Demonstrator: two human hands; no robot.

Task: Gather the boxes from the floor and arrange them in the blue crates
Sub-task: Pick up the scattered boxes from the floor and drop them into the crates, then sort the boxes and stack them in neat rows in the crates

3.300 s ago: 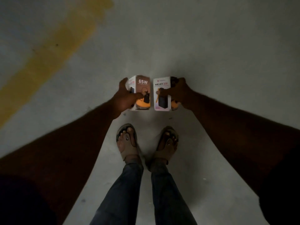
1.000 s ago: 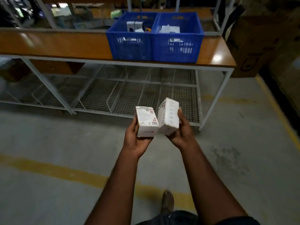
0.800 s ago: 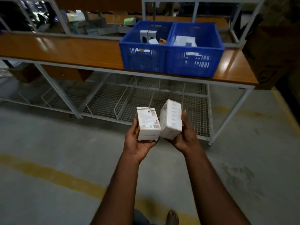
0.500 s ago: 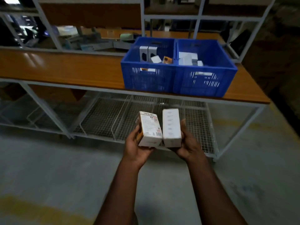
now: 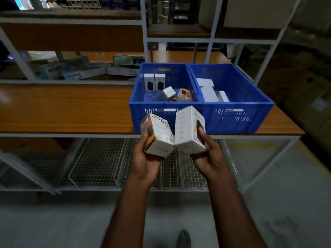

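Note:
My left hand (image 5: 146, 161) grips a small white box marked 65W (image 5: 158, 136). My right hand (image 5: 208, 155) grips a taller white box (image 5: 188, 130), and the two boxes touch side by side. Both are held just in front of and below two blue crates standing together on a wooden shelf. The left blue crate (image 5: 143, 108) holds several small boxes, two upright at its back, others lying tilted. The right blue crate (image 5: 254, 102) holds a few white boxes along its left side.
The wooden shelf (image 5: 62, 108) runs left of the crates on a white metal frame (image 5: 145, 33). Wire mesh baskets (image 5: 100, 163) lie below it. Papers and flat packages (image 5: 84, 72) sit on the rear shelf. Brown cartons (image 5: 295, 83) stand right. Grey concrete floor lies underfoot.
I lifted both boxes from the floor and walked toward the shelf. The crates now look larger and closer, and the boxes in my hands have tilted apart at the top.

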